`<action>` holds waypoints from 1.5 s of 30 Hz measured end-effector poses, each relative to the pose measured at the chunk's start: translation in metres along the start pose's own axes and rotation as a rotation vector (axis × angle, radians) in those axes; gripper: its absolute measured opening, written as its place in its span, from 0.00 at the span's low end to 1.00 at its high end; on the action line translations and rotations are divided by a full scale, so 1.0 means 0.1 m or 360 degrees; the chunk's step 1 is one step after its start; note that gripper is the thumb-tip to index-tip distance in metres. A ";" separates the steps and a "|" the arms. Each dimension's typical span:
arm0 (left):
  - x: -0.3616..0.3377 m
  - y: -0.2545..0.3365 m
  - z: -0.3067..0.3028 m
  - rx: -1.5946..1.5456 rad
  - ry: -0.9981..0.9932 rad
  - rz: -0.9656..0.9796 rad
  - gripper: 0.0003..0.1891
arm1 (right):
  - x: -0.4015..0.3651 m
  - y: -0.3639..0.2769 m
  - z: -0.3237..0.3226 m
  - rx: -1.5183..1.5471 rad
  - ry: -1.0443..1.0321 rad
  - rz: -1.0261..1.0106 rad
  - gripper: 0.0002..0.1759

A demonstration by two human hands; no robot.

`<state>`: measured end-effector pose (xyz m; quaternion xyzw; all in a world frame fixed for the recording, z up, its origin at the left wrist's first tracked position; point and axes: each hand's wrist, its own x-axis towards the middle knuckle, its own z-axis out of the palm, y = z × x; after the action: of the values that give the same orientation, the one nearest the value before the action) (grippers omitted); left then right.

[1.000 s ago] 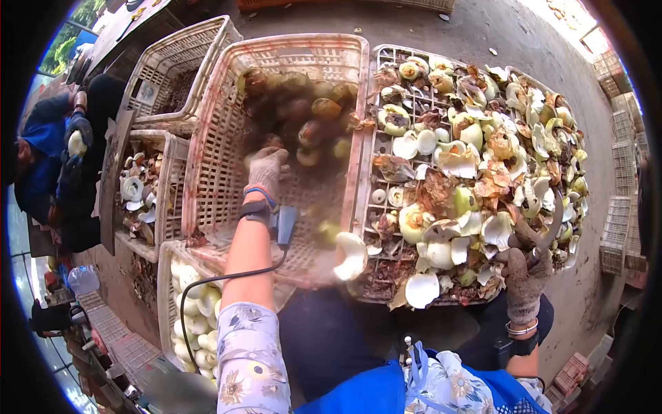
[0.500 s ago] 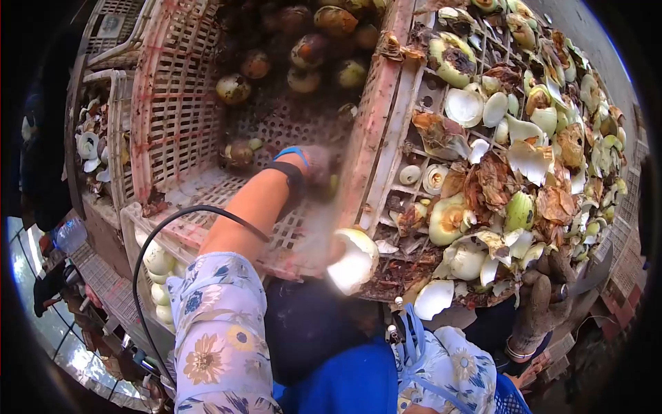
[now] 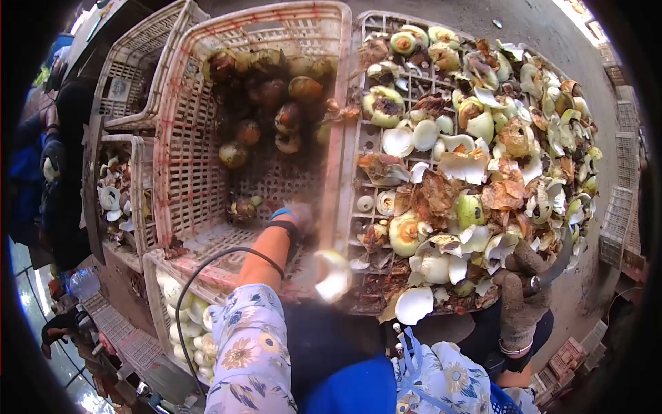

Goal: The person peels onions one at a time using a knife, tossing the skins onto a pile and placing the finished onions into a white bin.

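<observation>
My left hand, with a blue band and a dark band at the wrist, reaches low into a large pinkish plastic crate. Its fingers are smeared, so any hold is unclear. Farther inside lie dirty onions, and one rests left of the hand. My right hand, in a dirty glove, is closed on a knife with a curved blade. It is beside a heap of onion peels and cut pieces. A white onion shell appears at the crate's near right corner, partly blurred.
Peeled onions fill a crate at the lower left. Another crate with peels stands left, behind it a further crate. A dark cable crosses my left forearm. A person's gloved hand shows at the far left.
The view has shifted and turned, bringing the large crate's far rim into sight. My left hand remains low in the crate. My right hand and its knife show more clearly.
</observation>
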<state>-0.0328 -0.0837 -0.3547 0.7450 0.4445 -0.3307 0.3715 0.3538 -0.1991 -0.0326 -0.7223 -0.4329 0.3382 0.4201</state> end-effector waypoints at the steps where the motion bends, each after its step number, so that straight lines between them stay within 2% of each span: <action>1: -0.03 0.06 -0.01 -0.0245 0.0048 -0.0057 0.15 | -0.02 0.10 -0.03 0.0009 0.0050 -0.0073 0.23; 2: -0.43 0.38 -0.47 -0.0132 -0.0042 -0.0021 0.15 | -0.04 0.11 -0.05 0.0031 0.0046 -0.0061 0.23; 3: -0.64 0.49 -0.68 0.0022 -0.0089 0.0192 0.17 | -0.06 0.10 -0.05 0.0055 0.0044 -0.0034 0.24; 5: -0.35 0.30 -0.30 -0.0468 0.0108 -0.0167 0.19 | -0.11 0.02 -0.07 0.0059 0.0028 -0.0060 0.23; 7: -0.10 0.02 0.08 -0.0405 0.0524 -0.0156 0.19 | -0.12 0.00 -0.10 0.0048 -0.0009 -0.0044 0.23; 8: -0.38 0.06 -0.43 -0.0446 -0.0098 -0.0237 0.27 | -0.13 0.01 -0.12 0.0001 -0.0009 -0.0056 0.22; 9: -0.94 0.37 -0.89 -0.0996 0.0102 -0.0165 0.21 | -0.13 0.01 -0.12 -0.0041 -0.0011 -0.0065 0.22; 10: -0.94 0.24 -0.94 -0.1360 -0.0018 -0.0429 0.25 | -0.11 -0.01 -0.09 -0.0091 0.0038 -0.0063 0.20; 12: -1.45 0.25 -1.14 -0.2519 0.0323 -0.0201 0.28 | -0.09 -0.05 -0.10 -0.0031 -0.0050 -0.0065 0.22; 13: -1.56 0.14 -1.12 -0.2848 0.0404 0.0130 0.30 | -0.09 -0.04 -0.15 -0.0064 -0.0138 -0.0076 0.23; 15: -2.00 0.25 -1.23 -0.3290 0.0583 0.0525 0.33 | -0.11 -0.04 -0.16 0.0059 -0.0187 -0.0072 0.22; 16: -2.08 0.23 -1.20 -0.3466 0.0735 0.0554 0.37 | -0.12 -0.05 -0.14 0.0142 -0.0257 -0.0039 0.21; 17: -2.14 0.27 -1.21 -0.3583 0.0674 0.1005 0.39 | -0.15 -0.06 -0.09 0.0168 -0.0263 -0.0084 0.21; 19: -2.40 0.58 -1.25 -0.3861 0.0690 0.1370 0.40 | -0.27 -0.07 -0.03 0.0420 -0.0346 -0.0096 0.18; 20: -2.55 0.79 -1.30 -0.3834 0.0699 0.1414 0.40 | -0.29 -0.02 -0.07 0.0155 -0.0453 -0.0246 0.18; 23: -2.94 1.57 -1.41 -0.3860 0.0682 0.1617 0.41 | -0.53 -0.31 -0.14 -0.0096 -0.0529 -0.0401 0.19; 24: -3.05 1.82 -1.39 -0.3872 0.0513 0.1879 0.40 | -0.61 -0.37 -0.14 -0.0096 -0.0441 -0.0575 0.20; 25: -3.13 2.02 -1.33 -0.3870 0.0376 0.2132 0.40 | -0.68 -0.43 -0.16 -0.0076 -0.0470 -0.0615 0.20; 27: -3.20 2.35 -1.16 -0.3784 0.0817 0.2030 0.38 | -0.84 -0.52 -0.22 -0.0099 -0.0402 -0.0554 0.20; 29: -3.20 2.58 -1.00 -0.3955 0.0553 0.2052 0.39 | -0.93 -0.48 -0.34 -0.0075 -0.0379 -0.0619 0.21; 30: -3.26 2.72 -0.92 -0.4072 0.0446 0.2102 0.41 | -0.97 -0.42 -0.41 0.0108 -0.0537 -0.0398 0.22; 31: -3.30 2.83 -0.85 -0.3991 0.0470 0.2130 0.42 | -0.98 -0.34 -0.48 0.0282 -0.0696 -0.0167 0.22; 33: -3.33 2.99 -0.76 -0.3866 0.0394 0.2341 0.36 | -1.03 -0.38 -0.57 0.0259 -0.0718 -0.0271 0.23; 34: -3.35 3.02 -0.72 -0.3883 0.0345 0.2386 0.36 | -1.05 -0.44 -0.62 -0.0112 -0.0539 -0.0629 0.23; 35: -3.37 3.11 -0.62 -0.3926 0.0241 0.2404 0.37 | -1.18 -0.48 -0.74 -0.0506 -0.0335 -0.0939 0.24; 36: -3.44 3.15 -0.62 -0.3771 0.0256 0.2383 0.36 | -1.24 -0.51 -0.77 -0.0447 -0.0354 -0.0813 0.24; 37: -3.33 3.15 -0.55 -0.3531 0.0813 0.1981 0.32 | -1.28 -0.43 -0.78 -0.0318 -0.0351 -0.0745 0.24; 38: -3.35 3.19 -0.51 -0.3556 0.0727 0.1947 0.32 | -1.34 -0.46 -0.80 -0.0256 -0.0379 -0.0717 0.23; 40: -3.41 3.23 -0.47 -0.3744 0.0537 0.2150 0.27 | -1.51 -0.53 -0.83 -0.0204 -0.0446 -0.0710 0.22; 41: -3.39 3.25 -0.47 -0.3730 0.0507 0.2150 0.27 | -1.55 -0.57 -0.83 -0.0213 -0.0487 -0.0747 0.22; 42: -3.36 3.26 -0.44 -0.3857 0.0676 0.1997 0.31 | -1.58 -0.51 -0.77 -0.0178 -0.0412 -0.1006 0.22; 43: -3.37 3.31 -0.44 -0.3979 0.0840 0.1824 0.38 | -1.63 -0.54 -0.77 -0.0178 -0.0392 -0.0987 0.22; 44: -3.38 3.36 -0.43 -0.4150 0.0550 0.2044 0.34 | -1.69 -0.59 -0.79 -0.0181 -0.0501 -0.0935 0.22; 45: -3.32 3.37 -0.40 -0.4149 0.0513 0.2016 0.34 | -1.72 -0.61 -0.80 -0.0179 -0.0611 -0.0889 0.22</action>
<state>0.1519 -0.2992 0.0266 -0.0181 0.0629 0.5998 0.7974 0.3333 -0.3639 0.0777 -0.5210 -0.7032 0.3155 0.3669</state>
